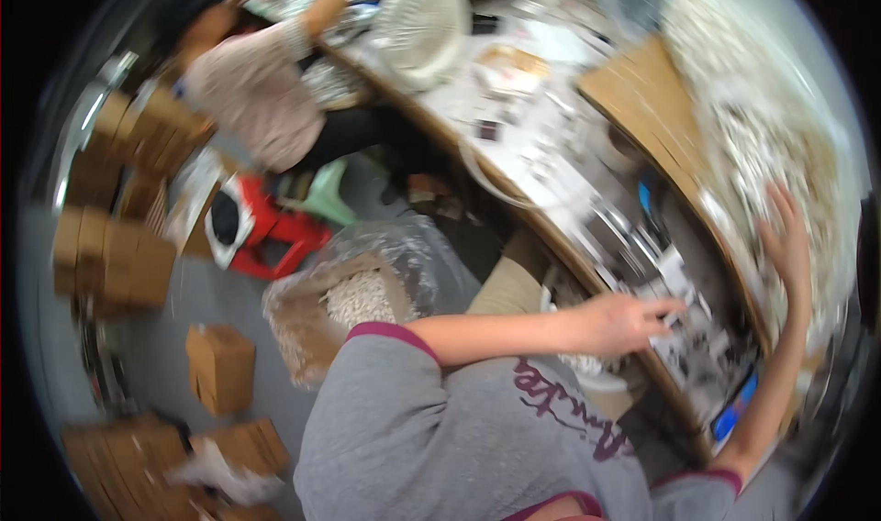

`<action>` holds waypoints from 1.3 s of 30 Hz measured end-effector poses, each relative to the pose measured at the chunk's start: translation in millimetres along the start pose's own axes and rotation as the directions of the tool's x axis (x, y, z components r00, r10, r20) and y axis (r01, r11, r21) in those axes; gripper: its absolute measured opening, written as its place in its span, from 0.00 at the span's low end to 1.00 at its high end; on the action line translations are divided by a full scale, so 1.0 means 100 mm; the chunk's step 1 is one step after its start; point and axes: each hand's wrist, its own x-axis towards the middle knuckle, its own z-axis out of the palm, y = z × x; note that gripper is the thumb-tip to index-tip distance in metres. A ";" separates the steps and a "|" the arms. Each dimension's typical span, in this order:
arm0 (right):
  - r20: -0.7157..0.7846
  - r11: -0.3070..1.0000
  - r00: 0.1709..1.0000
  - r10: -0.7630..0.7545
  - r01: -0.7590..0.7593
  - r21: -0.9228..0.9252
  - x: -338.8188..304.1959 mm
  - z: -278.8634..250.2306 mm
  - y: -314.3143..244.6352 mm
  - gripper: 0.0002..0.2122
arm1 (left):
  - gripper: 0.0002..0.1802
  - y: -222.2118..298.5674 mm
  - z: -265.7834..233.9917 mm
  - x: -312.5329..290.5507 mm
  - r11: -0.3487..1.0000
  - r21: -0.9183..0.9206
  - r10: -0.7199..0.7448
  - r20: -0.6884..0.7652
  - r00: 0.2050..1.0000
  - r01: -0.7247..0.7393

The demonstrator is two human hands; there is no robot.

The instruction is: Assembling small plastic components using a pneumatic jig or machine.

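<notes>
My left hand [619, 324] reaches over the near edge of the worktable [569, 255], its fingers partly stretched and slightly apart. Small metal and white parts [693, 324] lie just beyond its fingertips, too blurred to name. I make out nothing held in that hand. On the right, my right hand [785, 237] is open with fingers spread. It is over a large heap of small whitish pieces [798, 154] in clear plastic, behind a brown board [647, 99]; whether it touches them I cannot tell.
A white basket [418, 30] stands at the table's far end, near another person [257, 90]. On the floor at left are a plastic-lined box of small white pieces [362, 296], a red-and-white stool-like object [266, 227], a green stool [330, 195] and several cardboard boxes [220, 370].
</notes>
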 end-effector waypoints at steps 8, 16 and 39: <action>-0.189 0.990 0.975 0.115 -0.097 0.103 -0.34 -0.14 -0.37 0.19 | 0.21 0.02 0.08 0.12 0.969 0.239 0.046 0.082 0.996 -0.065; -0.221 0.996 0.972 0.078 -0.085 -0.020 -0.79 -0.18 -0.38 0.18 | 0.16 -0.03 0.26 0.11 0.907 0.395 0.059 0.224 0.973 -0.146; -0.420 0.929 0.829 0.369 -0.338 0.148 -1.02 -0.19 -0.38 0.06 | 0.12 -0.02 0.23 0.30 0.906 0.412 -0.019 0.264 0.964 -0.095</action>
